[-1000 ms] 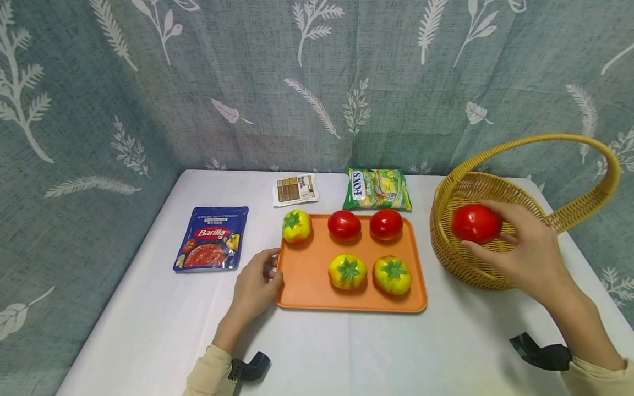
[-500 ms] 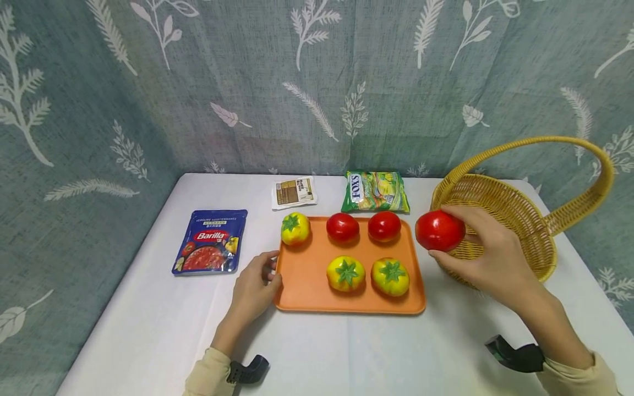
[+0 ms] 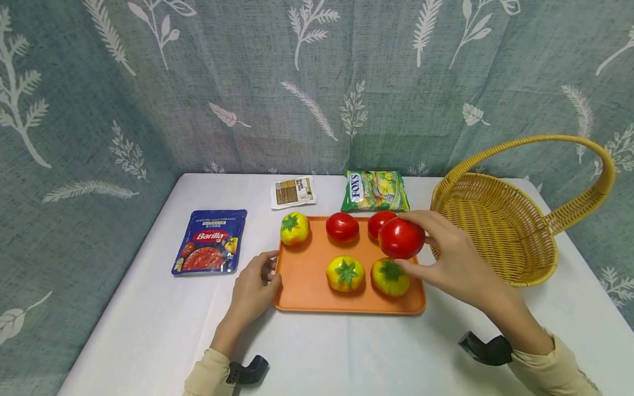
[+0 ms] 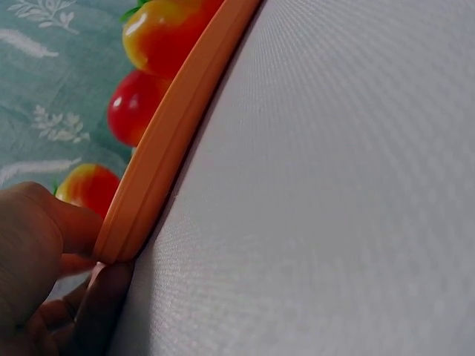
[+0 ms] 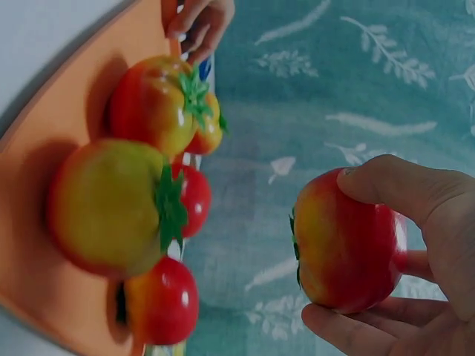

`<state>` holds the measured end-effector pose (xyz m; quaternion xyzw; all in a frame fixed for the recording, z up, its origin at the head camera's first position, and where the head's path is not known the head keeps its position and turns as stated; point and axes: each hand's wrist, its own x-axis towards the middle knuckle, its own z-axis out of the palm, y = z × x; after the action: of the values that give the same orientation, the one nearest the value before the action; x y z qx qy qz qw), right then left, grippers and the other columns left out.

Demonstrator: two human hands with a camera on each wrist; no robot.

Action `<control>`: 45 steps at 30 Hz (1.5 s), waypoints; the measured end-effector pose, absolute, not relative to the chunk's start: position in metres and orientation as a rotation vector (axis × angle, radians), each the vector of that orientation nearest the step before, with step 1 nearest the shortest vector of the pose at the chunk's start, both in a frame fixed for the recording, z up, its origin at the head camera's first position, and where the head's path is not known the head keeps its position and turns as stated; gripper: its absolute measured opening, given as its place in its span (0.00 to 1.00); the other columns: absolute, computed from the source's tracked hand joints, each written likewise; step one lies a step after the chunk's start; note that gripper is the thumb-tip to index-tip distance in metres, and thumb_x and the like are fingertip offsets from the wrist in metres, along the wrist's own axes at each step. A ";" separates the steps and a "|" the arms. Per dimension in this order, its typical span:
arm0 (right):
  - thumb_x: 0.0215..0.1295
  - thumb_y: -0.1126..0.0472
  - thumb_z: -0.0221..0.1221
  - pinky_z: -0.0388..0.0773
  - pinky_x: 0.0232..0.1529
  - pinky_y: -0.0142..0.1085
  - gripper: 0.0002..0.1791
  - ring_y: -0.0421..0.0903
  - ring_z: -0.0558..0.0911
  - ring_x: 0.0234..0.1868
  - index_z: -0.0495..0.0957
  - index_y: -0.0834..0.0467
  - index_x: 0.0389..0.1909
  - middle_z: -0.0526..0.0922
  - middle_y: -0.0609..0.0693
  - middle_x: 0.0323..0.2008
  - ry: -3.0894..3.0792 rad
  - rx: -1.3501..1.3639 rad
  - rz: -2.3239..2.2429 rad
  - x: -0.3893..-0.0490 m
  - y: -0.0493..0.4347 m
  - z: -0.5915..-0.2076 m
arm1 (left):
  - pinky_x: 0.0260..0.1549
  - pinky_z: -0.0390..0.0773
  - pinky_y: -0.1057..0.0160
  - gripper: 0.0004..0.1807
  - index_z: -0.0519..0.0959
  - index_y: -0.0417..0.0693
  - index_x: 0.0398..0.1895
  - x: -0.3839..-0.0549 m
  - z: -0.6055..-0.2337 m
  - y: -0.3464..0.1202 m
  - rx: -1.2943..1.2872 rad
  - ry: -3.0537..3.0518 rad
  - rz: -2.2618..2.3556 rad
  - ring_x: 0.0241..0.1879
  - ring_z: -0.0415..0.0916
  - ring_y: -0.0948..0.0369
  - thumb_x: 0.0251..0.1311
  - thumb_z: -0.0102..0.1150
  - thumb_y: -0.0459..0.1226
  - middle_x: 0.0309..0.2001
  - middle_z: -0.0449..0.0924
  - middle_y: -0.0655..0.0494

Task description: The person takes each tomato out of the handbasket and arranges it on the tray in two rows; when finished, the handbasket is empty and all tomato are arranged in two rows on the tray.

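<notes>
An orange tray (image 3: 303, 286) lies on the white table. My left hand (image 3: 253, 287) pinches its left edge between thumb and fingers, as the left wrist view shows at the tray's corner (image 4: 122, 237). My right hand (image 3: 455, 258) holds a glossy red tomato (image 3: 400, 238) above the tray's right side; in the right wrist view that tomato (image 5: 349, 248) has a yellow patch and green leaves facing left. On the tray sit two tomatoes red side up (image 3: 342, 227) along the back, one partly hidden by the held one, and three yellow tomatoes with green leaves (image 3: 345, 273).
To the right stands a wicker basket (image 3: 495, 236) with a tall arched handle. Behind the tray lie a green Fox's candy bag (image 3: 378, 191) and a small brown-and-white packet (image 3: 294, 192). A blue Barilla pouch (image 3: 210, 242) lies at the left.
My right hand has moved left with the red tomato, from over the basket to over the tray's right side. My left hand has kept its place at the tray's edge.
</notes>
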<state>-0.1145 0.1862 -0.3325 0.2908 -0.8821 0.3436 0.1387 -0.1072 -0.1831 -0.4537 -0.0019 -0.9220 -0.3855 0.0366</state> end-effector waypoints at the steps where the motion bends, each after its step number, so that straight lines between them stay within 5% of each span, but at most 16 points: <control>1: 0.43 0.65 0.79 0.82 0.43 0.41 0.43 0.46 0.79 0.55 0.73 0.56 0.63 0.76 0.49 0.58 -2.558 0.849 1.005 -0.115 0.183 -0.333 | 0.38 0.73 0.58 0.29 0.75 0.47 0.64 -0.107 -0.454 -0.183 -0.005 -2.831 -1.184 0.36 0.74 0.59 0.56 0.62 0.32 0.42 0.77 0.54; 33: 0.49 0.53 0.76 0.80 0.49 0.50 0.38 0.50 0.74 0.60 0.75 0.51 0.64 0.72 0.50 0.63 -2.649 1.082 1.015 -0.127 0.097 -0.345 | 0.39 0.76 0.59 0.29 0.75 0.47 0.64 -0.107 -0.453 -0.182 0.034 -2.850 -1.174 0.37 0.74 0.60 0.56 0.63 0.33 0.43 0.77 0.54; 45: 0.51 0.54 0.75 0.80 0.49 0.40 0.37 0.46 0.74 0.58 0.75 0.51 0.64 0.73 0.48 0.61 -2.727 1.193 0.942 -0.133 0.065 -0.354 | 0.39 0.76 0.60 0.30 0.74 0.48 0.65 -0.107 -0.452 -0.182 0.049 -2.874 -1.190 0.37 0.73 0.59 0.55 0.64 0.33 0.43 0.77 0.54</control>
<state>-0.1326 0.0648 -0.3540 0.3821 -0.8735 0.3016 0.0098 -0.1073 -0.1820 -0.4519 0.0157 -0.9237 -0.3825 0.0154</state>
